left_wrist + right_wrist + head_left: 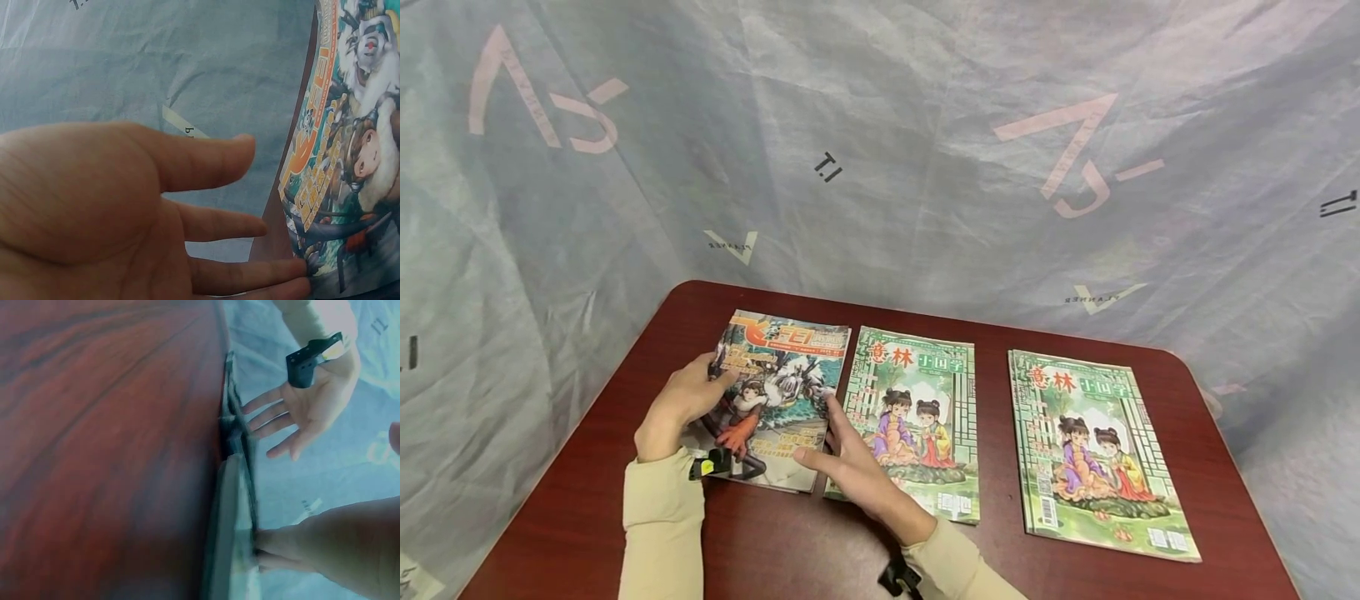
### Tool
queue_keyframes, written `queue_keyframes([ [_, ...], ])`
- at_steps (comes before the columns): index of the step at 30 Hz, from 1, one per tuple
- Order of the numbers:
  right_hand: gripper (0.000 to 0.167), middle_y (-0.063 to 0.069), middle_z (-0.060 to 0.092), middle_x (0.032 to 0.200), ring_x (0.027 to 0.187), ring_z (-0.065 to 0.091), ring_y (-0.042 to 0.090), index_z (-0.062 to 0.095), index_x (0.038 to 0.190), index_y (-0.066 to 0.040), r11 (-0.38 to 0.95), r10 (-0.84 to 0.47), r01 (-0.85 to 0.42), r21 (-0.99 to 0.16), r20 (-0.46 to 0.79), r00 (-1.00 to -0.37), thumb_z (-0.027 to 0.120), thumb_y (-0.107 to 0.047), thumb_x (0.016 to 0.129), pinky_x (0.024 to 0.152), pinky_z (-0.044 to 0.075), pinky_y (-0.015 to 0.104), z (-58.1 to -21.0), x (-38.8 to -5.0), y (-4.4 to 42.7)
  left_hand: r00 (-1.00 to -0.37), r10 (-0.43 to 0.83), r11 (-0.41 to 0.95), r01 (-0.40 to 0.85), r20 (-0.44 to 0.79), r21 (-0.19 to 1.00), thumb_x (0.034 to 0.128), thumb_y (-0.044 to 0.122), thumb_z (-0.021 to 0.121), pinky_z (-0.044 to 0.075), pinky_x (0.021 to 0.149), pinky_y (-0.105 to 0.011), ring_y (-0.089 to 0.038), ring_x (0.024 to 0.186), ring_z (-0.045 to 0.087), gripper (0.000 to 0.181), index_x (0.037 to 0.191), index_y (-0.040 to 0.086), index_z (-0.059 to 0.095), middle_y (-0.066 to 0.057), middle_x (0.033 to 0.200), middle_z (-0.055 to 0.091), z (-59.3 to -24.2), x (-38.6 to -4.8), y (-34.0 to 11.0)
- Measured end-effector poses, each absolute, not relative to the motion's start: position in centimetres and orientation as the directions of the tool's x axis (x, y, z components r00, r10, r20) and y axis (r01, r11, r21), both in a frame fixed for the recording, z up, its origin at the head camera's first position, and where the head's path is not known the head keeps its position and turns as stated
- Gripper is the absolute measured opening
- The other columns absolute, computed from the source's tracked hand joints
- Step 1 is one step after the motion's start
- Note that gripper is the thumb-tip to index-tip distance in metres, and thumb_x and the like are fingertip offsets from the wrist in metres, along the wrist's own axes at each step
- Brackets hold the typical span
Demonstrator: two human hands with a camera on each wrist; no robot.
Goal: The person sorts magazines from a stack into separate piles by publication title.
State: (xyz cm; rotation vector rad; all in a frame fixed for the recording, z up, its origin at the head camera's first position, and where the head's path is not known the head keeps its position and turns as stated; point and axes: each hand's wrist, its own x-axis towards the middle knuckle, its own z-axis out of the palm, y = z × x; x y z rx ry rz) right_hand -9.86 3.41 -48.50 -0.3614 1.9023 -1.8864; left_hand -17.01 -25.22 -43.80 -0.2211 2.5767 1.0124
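While the left hand [683, 406] rests, fingers straight, against an orange-titled magazine [778, 383], I see the right hand [859, 472], likewise unclenched, touching its opposite edge beside green magazines [921, 417].

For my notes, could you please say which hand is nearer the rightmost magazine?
The right hand: it is left of the rightmost magazine; the left hand is farther left.

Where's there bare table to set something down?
On the table, a strip lies bare between the middle green magazine and the rightmost green magazines; others: left of the left hand, and between the sleeves. Crowded: around the leftmost magazine, flanked by that hand and the right hand.
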Motion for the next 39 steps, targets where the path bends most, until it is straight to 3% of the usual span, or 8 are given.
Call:
queue_keyframes([
  [16,0.097,0.026,0.025,0.179,0.155,0.041,0.056,0.020,0.175,0.003,0.211,-0.323,-0.013,-0.977,-0.057,-0.945,0.078,-0.027,0.103,0.124,0.039,0.066,-46.2,-9.6,5.6,-0.935,-0.054,0.756,-0.268,-0.352,0.597,0.1182,0.029,0.050,0.037,0.120,-0.076,-0.067,0.154,0.029,0.077,0.169,-0.018,0.016,-0.047,0.168,0.025,-44.1,-17.3,-24.2],
  [26,0.082,0.031,0.044,0.169,0.149,0.049,0.057,0.032,0.171,0.006,0.232,-0.193,-0.122,-0.965,0.077,-0.978,0.075,-0.014,0.104,0.124,0.039,0.066,-45.6,-9.0,8.8,-0.986,-0.002,0.771,-0.106,-0.164,0.627,0.1159,0.037,0.056,0.040,0.116,-0.076,-0.066,0.146,0.042,0.076,0.166,-0.015,0.034,-0.043,0.160,0.045,-44.5,-17.9,-21.3],
  [29,0.078,0.031,0.050,0.164,0.146,0.051,0.057,0.035,0.169,0.007,0.255,-0.160,-0.155,-0.954,0.117,-0.980,0.075,-0.012,0.104,0.123,0.040,0.066,-45.4,-9.0,9.7,-0.986,0.041,0.753,-0.077,-0.163,0.653,0.1168,0.030,0.057,0.041,0.117,-0.076,-0.063,0.145,0.045,0.073,0.168,-0.014,0.029,-0.043,0.162,0.042,-43.4,-17.6,-19.8],
  [39,0.073,0.027,0.057,0.158,0.143,0.056,0.053,0.040,0.168,0.003,0.322,-0.058,-0.147,-0.935,0.135,-0.989,0.074,-0.006,0.105,0.121,0.044,0.066,-44.9,-9.1,13.1,-0.992,0.124,0.667,0.055,-0.037,0.743,0.1157,0.022,0.061,0.045,0.117,-0.070,-0.055,0.145,0.052,0.064,0.169,-0.004,0.037,-0.036,0.159,0.052,-42.9,-17.2,-15.6],
])
